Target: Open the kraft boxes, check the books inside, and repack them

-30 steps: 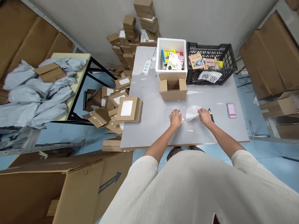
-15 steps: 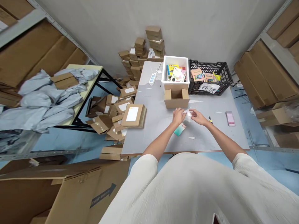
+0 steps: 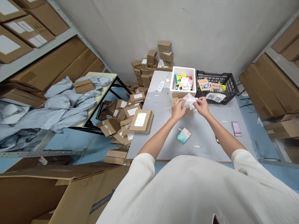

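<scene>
Both of my hands are raised over the table and pinch a crumpled, thin white plastic bag (image 3: pixel 189 100), stretched between them. My left hand (image 3: pixel 178 109) grips its left side with closed fingers, and my right hand (image 3: pixel 201 107) grips the right side. Below and behind the bag stands a small open cardboard box (image 3: pixel 189 112), mostly hidden by the hands. A flat teal-and-white box or booklet (image 3: pixel 184 136) lies on the table (image 3: pixel 163 146) nearer to my body. A small yellow-and-black object (image 3: pixel 217 141) is partly covered by my right forearm.
A white foam box (image 3: pixel 183 92) with books and a black crate (image 3: pixel 231 90) with booklets stand at the back. Stacked brown parcels (image 3: pixel 141 122) sit at the table's left edge. A pink phone-like item (image 3: pixel 236 128) lies right; a power strip (image 3: pixel 160 86) lies back left.
Both hands have moved forward, away from my body, to above the cardboard box. The white bag is spread wider between them, and the teal item is now uncovered. The view has shifted.
</scene>
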The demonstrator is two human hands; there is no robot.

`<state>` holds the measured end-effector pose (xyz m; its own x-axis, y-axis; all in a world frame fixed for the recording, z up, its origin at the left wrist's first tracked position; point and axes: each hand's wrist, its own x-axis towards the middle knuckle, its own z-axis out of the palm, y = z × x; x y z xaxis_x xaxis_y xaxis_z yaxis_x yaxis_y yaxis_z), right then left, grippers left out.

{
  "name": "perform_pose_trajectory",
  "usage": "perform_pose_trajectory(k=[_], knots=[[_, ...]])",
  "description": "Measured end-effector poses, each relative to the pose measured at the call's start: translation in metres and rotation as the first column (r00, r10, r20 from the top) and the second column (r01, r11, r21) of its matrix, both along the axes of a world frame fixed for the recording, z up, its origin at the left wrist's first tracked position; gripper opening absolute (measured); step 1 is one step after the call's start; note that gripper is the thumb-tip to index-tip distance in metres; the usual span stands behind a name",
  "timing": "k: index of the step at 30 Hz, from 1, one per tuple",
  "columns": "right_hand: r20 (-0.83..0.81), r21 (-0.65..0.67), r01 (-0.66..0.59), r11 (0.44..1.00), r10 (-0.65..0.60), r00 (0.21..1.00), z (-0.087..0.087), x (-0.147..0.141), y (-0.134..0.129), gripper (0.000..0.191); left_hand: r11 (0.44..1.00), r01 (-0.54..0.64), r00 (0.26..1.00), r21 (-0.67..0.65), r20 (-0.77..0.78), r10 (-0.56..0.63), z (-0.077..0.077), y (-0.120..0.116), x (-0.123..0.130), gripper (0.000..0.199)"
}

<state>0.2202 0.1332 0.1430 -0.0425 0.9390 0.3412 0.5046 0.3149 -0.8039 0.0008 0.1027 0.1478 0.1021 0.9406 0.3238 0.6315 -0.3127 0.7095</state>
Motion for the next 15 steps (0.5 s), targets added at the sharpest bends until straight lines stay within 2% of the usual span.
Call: perform_pose_trajectory(k=[3,6,10,15], knots=[[0.006,0.018,0.059,0.998,-0.059,0.998,0.004,-0.005,0.021,0.031,0.998,-0.061,0.998,-0.013,0.027,0.061,-0.004,0.008,-0.011,0.041],[0.107,0.006,0.081,0.997,-0.081,0.991,-0.003,-0.014,0.038,0.026,0.992,-0.093,0.996,-0.09,0.005,0.094,-0.017,0.016,-0.018,0.04],[0.296,-0.063,0.078,0.995,-0.056,0.954,-0.022,-0.026,0.059,0.02,0.974,-0.128,0.992,-0.19,-0.034,0.123,-0.034,0.029,-0.024,0.039],[0.393,-0.199,0.1,0.975,-0.014,0.919,-0.049,-0.041,0.088,0.025,0.96,-0.134,0.991,-0.246,-0.059,0.123,-0.049,0.043,-0.028,0.041]])
